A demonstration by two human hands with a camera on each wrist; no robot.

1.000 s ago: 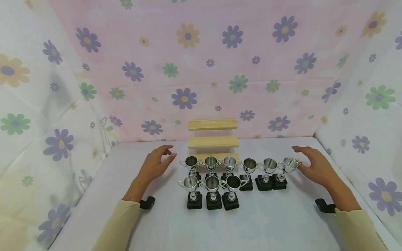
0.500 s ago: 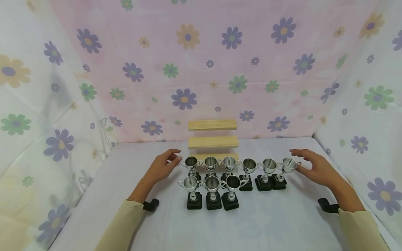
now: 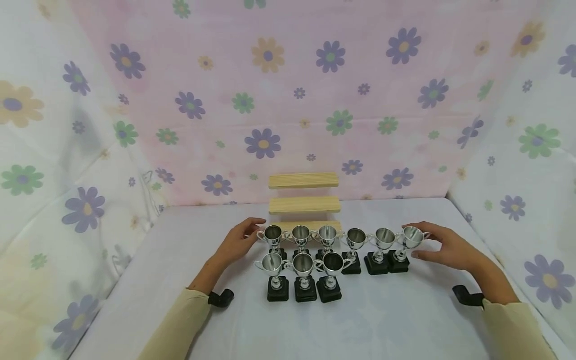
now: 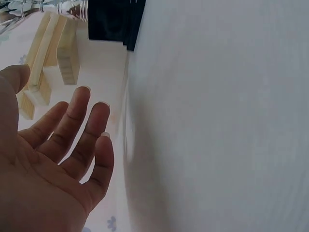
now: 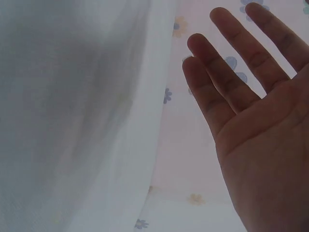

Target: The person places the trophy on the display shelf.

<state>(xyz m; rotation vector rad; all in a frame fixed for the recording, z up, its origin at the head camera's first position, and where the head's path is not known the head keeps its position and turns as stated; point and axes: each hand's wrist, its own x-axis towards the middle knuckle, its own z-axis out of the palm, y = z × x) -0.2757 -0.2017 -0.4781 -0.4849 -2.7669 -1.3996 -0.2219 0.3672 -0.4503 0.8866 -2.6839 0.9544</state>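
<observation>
Several small silver trophy cups on black bases stand on a white table. My left hand (image 3: 235, 244) is beside the leftmost back trophy (image 3: 272, 235), its fingertips right at that cup's left handle. In the left wrist view the left fingers (image 4: 91, 130) are relaxed and loosely spread, holding nothing. At the other end of the back row, my right hand (image 3: 450, 246) has thumb and fingers on either side of the rightmost trophy's (image 3: 412, 237) right handle. The right wrist view shows nearly straight fingers (image 5: 222, 82); the thumb is out of sight there.
Three trophies form a front row, including a left one (image 3: 272, 264) and a right one (image 3: 333, 264). Behind the back row rises a wooden stepped stand (image 3: 305, 204). Flower-print cloth (image 3: 198, 145) encloses the table (image 3: 382, 320) at the back and sides.
My left hand has moved right, up to the leftmost back trophy. My right hand has shifted left, and its thumb and fingers have come around the rightmost trophy's handle. The trophies stay in place.
</observation>
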